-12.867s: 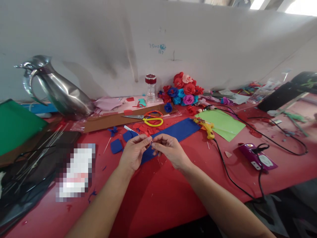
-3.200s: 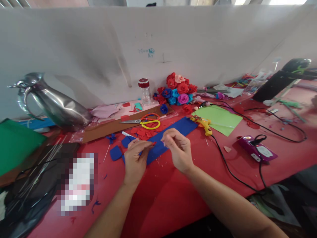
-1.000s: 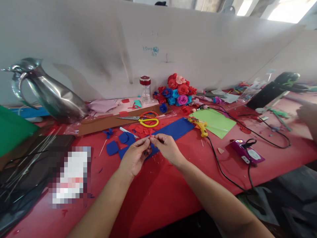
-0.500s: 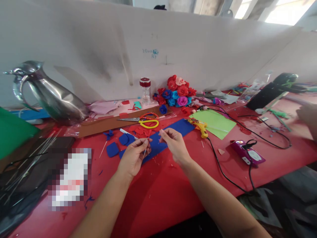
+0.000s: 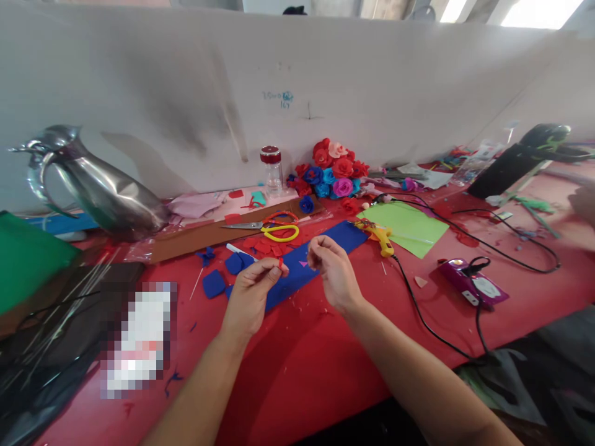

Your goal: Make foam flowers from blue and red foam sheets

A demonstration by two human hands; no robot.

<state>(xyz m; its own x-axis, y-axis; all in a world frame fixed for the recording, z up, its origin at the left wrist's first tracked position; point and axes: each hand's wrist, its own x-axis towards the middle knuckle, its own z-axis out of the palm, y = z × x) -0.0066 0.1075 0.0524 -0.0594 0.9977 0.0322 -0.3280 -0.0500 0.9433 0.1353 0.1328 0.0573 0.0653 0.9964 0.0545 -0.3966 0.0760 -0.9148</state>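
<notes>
My left hand [image 5: 253, 291] pinches a small red piece [image 5: 281, 263] between thumb and fingertips. To its right, my right hand [image 5: 332, 272] is raised with fingers curled together; whatever it may hold is too small to make out. Both hands are over a long blue strip [image 5: 297, 279] on the red table. Behind them lie red cut pieces [image 5: 272, 248] and scissors with a yellow and an orange handle [image 5: 281, 232]. Blue cut pieces [image 5: 214, 284] rest left of my left hand. A yellow glue gun [image 5: 383, 238] lies beyond my right hand.
A steel jug [image 5: 114, 192] stands at the left, a clear jar [image 5: 273, 173] and paper flowers [image 5: 332, 170] along the wall. At the right are a green sheet [image 5: 418, 229], a purple power box [image 5: 474, 285] with black cables, and a blurred hand of another person [image 5: 583, 207].
The thin stick seen at my left hand no longer shows, and a red piece is now visible at its fingertips. My right hand's fingers have curled in more. The view has shifted slightly.
</notes>
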